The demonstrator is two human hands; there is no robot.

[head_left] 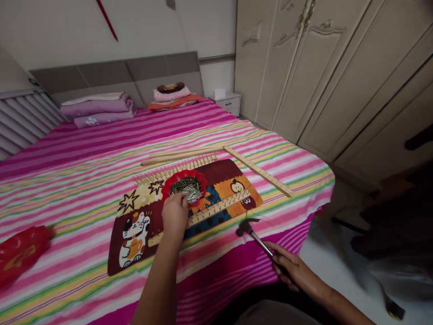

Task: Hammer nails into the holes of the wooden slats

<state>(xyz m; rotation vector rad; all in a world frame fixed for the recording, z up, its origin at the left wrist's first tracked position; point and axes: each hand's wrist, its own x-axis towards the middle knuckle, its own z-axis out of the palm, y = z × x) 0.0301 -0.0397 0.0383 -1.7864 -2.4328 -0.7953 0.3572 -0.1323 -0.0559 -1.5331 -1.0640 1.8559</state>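
My left hand (175, 212) is at the near edge of a red scalloped bowl (202, 178), its fingers drawn together over a pile of loose nails (189, 187). What lies between those fingertips is hidden. Low on the right, my right hand (287, 266) grips a claw hammer (259, 239) by its handle, the head pointing toward the bed. A wooden strip (216, 207) with a row of nails standing in it runs across the patterned mat (219, 174), partly behind my left hand. Beyond the bowl is another nail-studded wooden strip (179, 170).
Plain wooden strips (189, 153) lie past the mat, and one drilled strip (260, 171) slants along its right. Another red dish (23, 255) sits at far left on the striped bed (84, 203). Folded blankets (101, 108) rest by the headboard; wardrobes (304, 67) stand right.
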